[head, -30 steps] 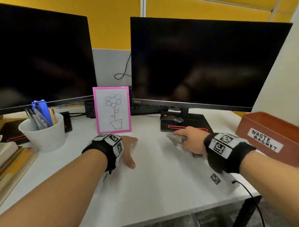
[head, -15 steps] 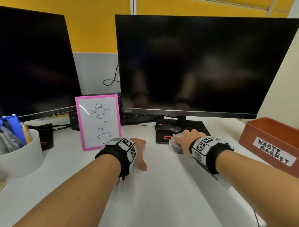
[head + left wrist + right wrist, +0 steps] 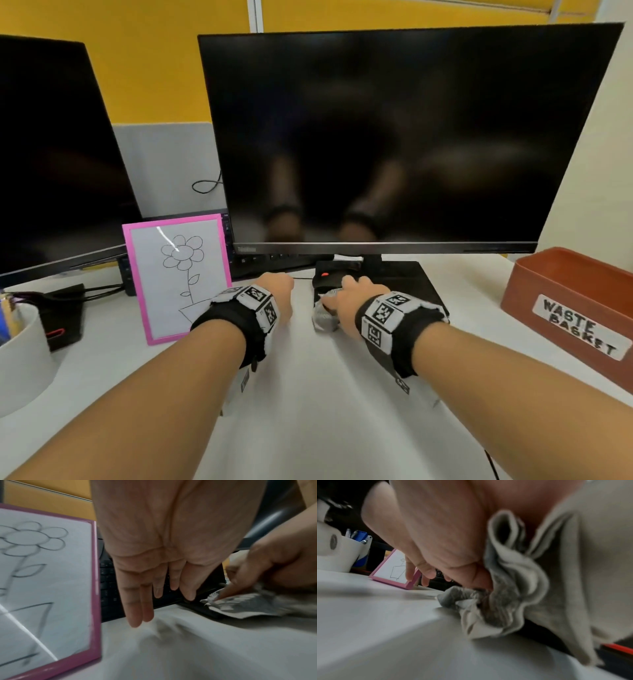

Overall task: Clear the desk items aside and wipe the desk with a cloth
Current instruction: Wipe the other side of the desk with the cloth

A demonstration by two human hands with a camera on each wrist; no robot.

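Note:
My right hand (image 3: 344,301) grips a bunched grey cloth (image 3: 322,317) and presses it on the white desk (image 3: 308,411), against the front left corner of the black monitor base (image 3: 404,281). In the right wrist view the cloth (image 3: 513,591) is crumpled under my palm. My left hand (image 3: 279,294) is held just left of it, beside the pink-framed flower drawing (image 3: 178,274). Its fingers (image 3: 139,609) are straight and point down at the desk with nothing in them. A black keyboard (image 3: 109,588) lies behind them.
A black mouse (image 3: 329,277) sits on the monitor base just beyond the cloth. Two dark monitors (image 3: 394,137) stand at the back. A brown box labelled waste basket (image 3: 568,308) is at the right. A white cup of pens (image 3: 20,353) is at the far left.
Both hands have slid away from me toward the monitor. The cloth went with my right hand, leftward and farther, to the base's front left corner. My head has moved closer.

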